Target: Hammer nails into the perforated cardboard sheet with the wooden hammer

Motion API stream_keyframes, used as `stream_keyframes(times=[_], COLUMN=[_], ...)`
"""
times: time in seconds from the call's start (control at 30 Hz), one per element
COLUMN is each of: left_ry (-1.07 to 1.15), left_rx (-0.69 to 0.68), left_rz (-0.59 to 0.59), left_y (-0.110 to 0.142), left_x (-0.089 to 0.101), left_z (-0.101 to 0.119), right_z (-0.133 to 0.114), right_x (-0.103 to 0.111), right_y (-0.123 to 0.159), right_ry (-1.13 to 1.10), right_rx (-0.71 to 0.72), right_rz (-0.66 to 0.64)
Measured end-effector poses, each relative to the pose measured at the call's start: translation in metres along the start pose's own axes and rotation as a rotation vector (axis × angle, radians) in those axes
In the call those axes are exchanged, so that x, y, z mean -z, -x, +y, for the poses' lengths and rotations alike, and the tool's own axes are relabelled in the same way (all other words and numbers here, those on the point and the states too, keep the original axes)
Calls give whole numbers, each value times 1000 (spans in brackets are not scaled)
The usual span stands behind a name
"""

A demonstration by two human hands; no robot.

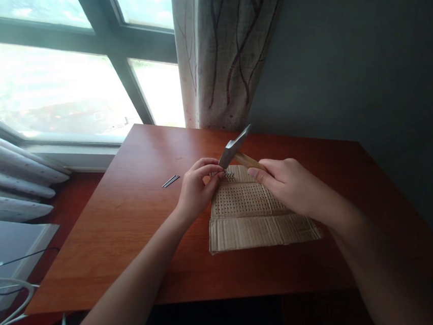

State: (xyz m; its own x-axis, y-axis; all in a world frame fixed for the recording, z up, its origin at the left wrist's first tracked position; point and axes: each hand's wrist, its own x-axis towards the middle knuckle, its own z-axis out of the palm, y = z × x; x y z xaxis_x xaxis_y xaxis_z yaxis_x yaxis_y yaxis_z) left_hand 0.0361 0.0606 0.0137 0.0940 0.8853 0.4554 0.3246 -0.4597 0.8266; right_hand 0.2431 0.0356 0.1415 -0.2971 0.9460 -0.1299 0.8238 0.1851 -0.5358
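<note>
anything the left hand (196, 187) has at its fingertips is too small to tell. pins (229, 175) just right of them blur together. the right hand (288, 182) hides the hammer's (233, 148) handle end within its fingers and some cardboard (259, 230) beneath them.

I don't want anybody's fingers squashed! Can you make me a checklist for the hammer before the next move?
1. Right grip is closed around the wooden handle: ok.
2. Left grip is well away from the hammer head: not ok, the fingertips are right beside it.
3. A nail is pinched in the left grip: cannot tell, too small and partly hidden.
4. Corrugated cardboard rests on the table: ok.
5. Loose nails lie apart from the cardboard: ok, they're on the table left of the left grip.
</note>
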Motion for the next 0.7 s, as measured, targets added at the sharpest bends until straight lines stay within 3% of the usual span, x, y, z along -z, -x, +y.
stream_keyframes(times=[0.13, 0.43, 0.7], left_ry=[31, 186, 212], left_rx=[27, 70, 248], left_rz=[-38, -35, -144], left_y=[0, 4, 6], left_x=[0, 0, 8], left_z=[-3, -2, 0], right_z=[0, 7, 7], right_x=[-3, -2, 1], right_y=[-2, -1, 2], right_ry=[30, -2, -12], right_rx=[-9, 44, 37], right_rz=[-35, 15, 28])
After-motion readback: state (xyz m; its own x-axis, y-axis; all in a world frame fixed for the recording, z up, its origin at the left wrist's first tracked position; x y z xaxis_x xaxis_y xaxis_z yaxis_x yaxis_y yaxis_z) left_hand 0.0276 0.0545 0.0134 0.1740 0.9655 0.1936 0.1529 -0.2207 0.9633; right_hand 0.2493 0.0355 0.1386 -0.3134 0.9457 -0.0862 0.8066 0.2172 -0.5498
